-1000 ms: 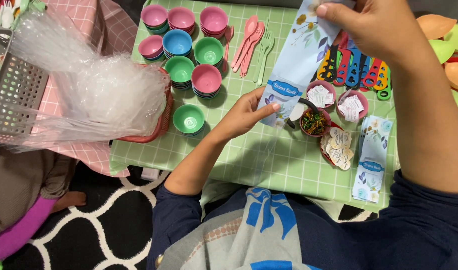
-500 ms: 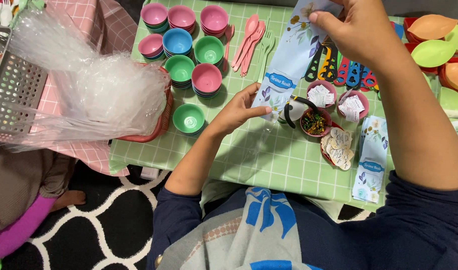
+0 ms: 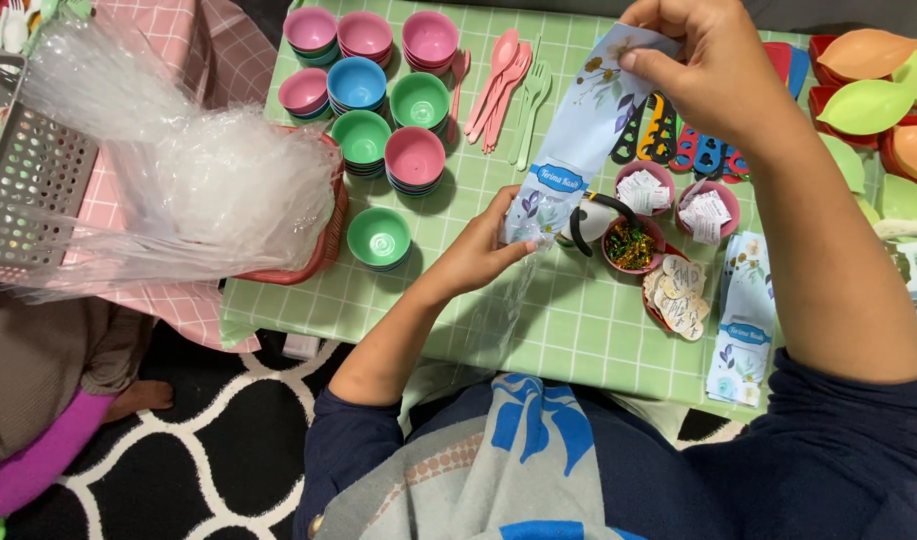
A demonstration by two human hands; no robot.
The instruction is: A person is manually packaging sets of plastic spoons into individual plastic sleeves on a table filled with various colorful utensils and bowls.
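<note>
Hands first: my left hand [image 3: 483,250] pinches the lower end of a long pale-blue card [image 3: 578,140] printed with flowers, thumb and fingers pressed together on its bottom edge. My right hand [image 3: 713,65] pinches the card's top end, fingers closed on the upper corner, so the card hangs stretched between both grips, slanting over the green checked worktop [image 3: 538,320]. A clear sleeve seems to trail from the card's lower end, though I cannot tell its edges.

Just beyond the left hand I see a black-handled tool [image 3: 588,215], partly hidden by the card. Beside it sits a small bowl of green and gold bits [image 3: 630,245], and behind that two pink bowls of folded paper slips [image 3: 678,195]. A red dish of round stickers [image 3: 675,288] lies near, with a stack of more blue cards [image 3: 746,320] to its right.

Farther left stand stacks of pink, blue and green bowls [image 3: 378,90], one green bowl [image 3: 378,238] apart from them, and pink and green spoons and forks [image 3: 503,85]. A heap of clear bags [image 3: 198,190] fills a red basket [image 3: 333,225] at the worktop's left edge.
</note>
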